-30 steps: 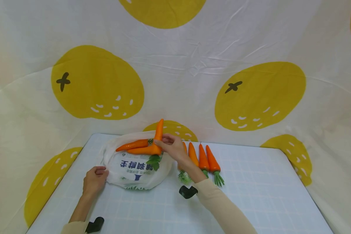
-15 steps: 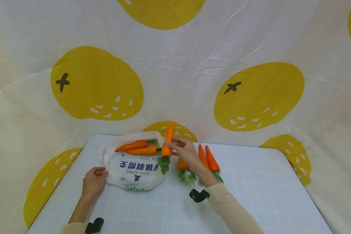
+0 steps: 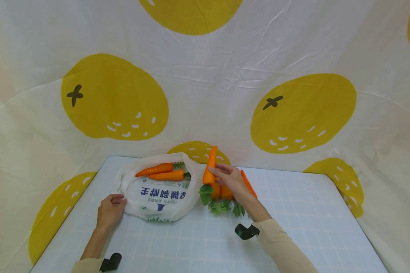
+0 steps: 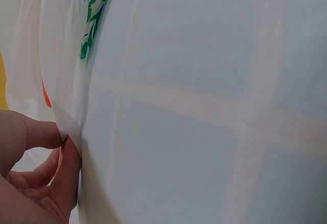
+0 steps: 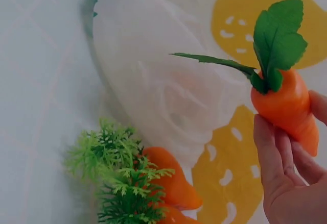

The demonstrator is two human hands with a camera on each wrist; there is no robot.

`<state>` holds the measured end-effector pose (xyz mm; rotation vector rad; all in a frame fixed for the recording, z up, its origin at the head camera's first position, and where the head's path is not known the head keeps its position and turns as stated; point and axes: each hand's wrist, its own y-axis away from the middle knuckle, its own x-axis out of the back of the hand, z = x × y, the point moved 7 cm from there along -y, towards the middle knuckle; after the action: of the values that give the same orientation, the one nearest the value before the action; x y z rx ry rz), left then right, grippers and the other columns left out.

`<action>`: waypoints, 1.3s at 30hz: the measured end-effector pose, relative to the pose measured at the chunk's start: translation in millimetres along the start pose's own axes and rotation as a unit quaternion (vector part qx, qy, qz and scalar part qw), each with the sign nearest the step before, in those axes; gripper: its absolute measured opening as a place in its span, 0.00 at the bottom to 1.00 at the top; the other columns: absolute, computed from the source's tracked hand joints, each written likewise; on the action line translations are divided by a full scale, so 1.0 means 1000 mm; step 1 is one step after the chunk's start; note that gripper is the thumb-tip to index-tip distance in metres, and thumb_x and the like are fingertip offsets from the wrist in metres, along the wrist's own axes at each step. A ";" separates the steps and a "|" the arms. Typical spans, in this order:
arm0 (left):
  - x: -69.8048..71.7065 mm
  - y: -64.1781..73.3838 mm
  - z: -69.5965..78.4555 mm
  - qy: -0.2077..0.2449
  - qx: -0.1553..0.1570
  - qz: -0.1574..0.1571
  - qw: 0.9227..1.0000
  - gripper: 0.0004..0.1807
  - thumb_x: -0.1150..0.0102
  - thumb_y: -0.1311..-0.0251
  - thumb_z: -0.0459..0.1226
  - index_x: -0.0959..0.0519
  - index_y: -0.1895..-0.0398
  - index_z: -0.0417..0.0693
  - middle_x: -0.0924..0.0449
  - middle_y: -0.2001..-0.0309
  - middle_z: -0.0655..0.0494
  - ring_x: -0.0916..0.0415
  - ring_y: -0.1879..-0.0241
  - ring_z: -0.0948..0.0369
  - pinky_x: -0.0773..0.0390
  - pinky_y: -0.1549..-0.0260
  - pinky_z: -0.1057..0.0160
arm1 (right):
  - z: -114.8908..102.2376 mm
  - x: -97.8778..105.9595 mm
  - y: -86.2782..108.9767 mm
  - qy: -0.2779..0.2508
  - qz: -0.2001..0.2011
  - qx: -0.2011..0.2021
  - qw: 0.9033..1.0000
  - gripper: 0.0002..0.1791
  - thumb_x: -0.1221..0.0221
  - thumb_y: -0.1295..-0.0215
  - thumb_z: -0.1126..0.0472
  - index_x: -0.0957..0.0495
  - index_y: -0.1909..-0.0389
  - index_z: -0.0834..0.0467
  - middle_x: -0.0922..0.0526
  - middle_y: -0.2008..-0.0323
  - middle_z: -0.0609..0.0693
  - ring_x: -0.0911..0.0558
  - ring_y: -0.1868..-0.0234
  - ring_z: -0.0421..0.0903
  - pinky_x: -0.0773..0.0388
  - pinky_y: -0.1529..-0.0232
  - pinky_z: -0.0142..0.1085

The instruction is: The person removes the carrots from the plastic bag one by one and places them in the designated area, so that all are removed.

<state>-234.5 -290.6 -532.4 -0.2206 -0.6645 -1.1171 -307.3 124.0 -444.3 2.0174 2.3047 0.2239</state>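
My right hand [image 3: 228, 178] holds a carrot [image 3: 210, 167] with broad green leaves between thumb and fingers, just right of the white plastic bag [image 3: 164, 208]. In the right wrist view the held carrot [image 5: 281, 101] has its leafy end up. At the bag's left edge my left hand [image 3: 111, 210] pinches the thin plastic, as the left wrist view of the fingers [image 4: 66, 178] confirms. Inside the bag's mouth lie two carrots, an upper carrot [image 3: 155, 169] and a lower carrot [image 3: 167, 175]. Several more carrots [image 3: 226, 192] lie under and behind the right hand, partly hidden.
A pale checked tablecloth covers the table [image 3: 177, 246]. Behind it hangs a white curtain [image 3: 208, 106] printed with large yellow fruit. Feathery green tops [image 5: 122, 178] of the lying carrots sit close below the held one.
My right hand has carried the leafy carrot from over the bag rightward to beside the row of carrots. The two carrots in the bag and my left hand have stayed put.
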 end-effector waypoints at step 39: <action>0.002 0.005 0.004 0.001 -0.016 -0.002 1.000 0.18 0.45 0.28 0.37 0.26 0.44 0.29 0.21 0.53 0.32 0.22 0.55 0.42 0.22 0.57 0.51 | 0.035 0.145 0.030 -0.005 0.078 -0.063 0.995 0.44 0.38 0.29 0.42 0.39 0.23 0.63 0.26 0.35 0.54 0.18 0.52 0.38 0.19 0.48 0.30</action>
<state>-231.3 -288.2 -527.0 -0.2465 -0.6460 -1.1315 -292.0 273.6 -468.3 2.1302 2.0700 0.3570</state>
